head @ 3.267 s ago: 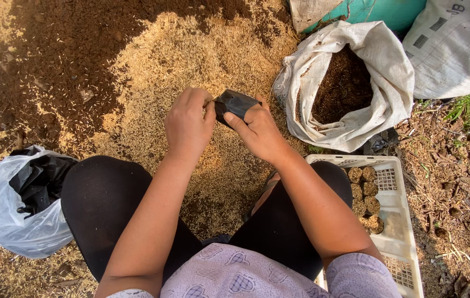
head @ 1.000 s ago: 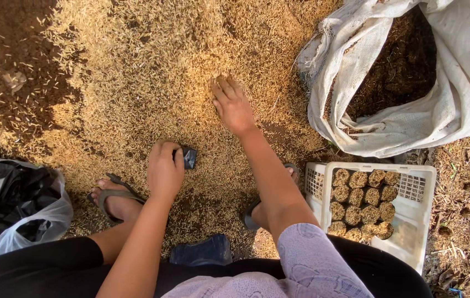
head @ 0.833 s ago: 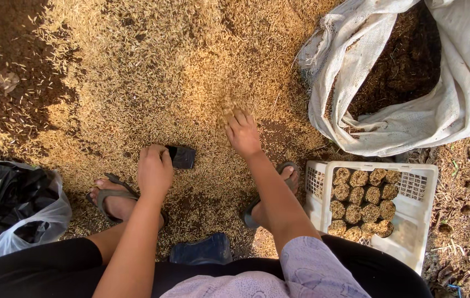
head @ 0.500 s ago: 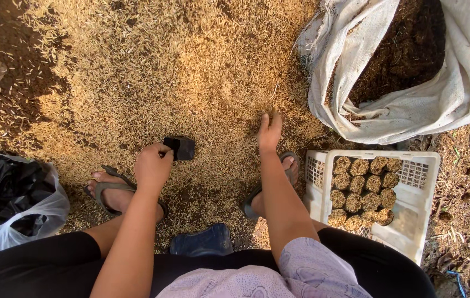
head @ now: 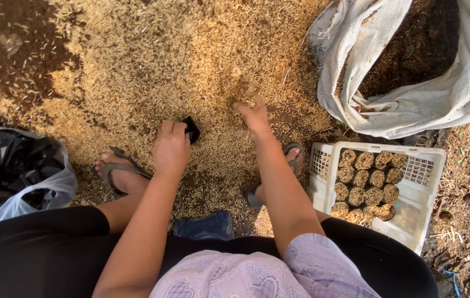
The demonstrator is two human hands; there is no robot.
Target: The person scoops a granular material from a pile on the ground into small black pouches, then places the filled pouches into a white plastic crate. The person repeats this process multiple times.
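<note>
The head camera, the only view, looks down past the person's knees onto a wide spread of rice husks [head: 152, 72] on dark ground. The left hand [head: 171, 148] holds a small black bag [head: 192, 129] low over the husks, fingers curled shut around its upper edge so that only a corner of it shows beyond the knuckles. The right hand [head: 256, 117] hangs just beside it to the right, fingers loosely together and pointing down, with husks dropping or clinging at the fingertips; it grips nothing firm that I can make out.

The step in hand looks like filling: one hand keeps the little bag at the pile while the other gathers husks for it. Whether the bag's mouth is open cannot be told from here. The next move would call for a scoop of husks brought over the mouth, with the mouth held wide.

To the right stands a white crate [head: 429, 221] with rows of filled bags [head: 368, 182] standing upright in it, a white sack [head: 400, 113] of dark soil behind it. At far left lies a clear bag [head: 19, 201] of black bags.
</note>
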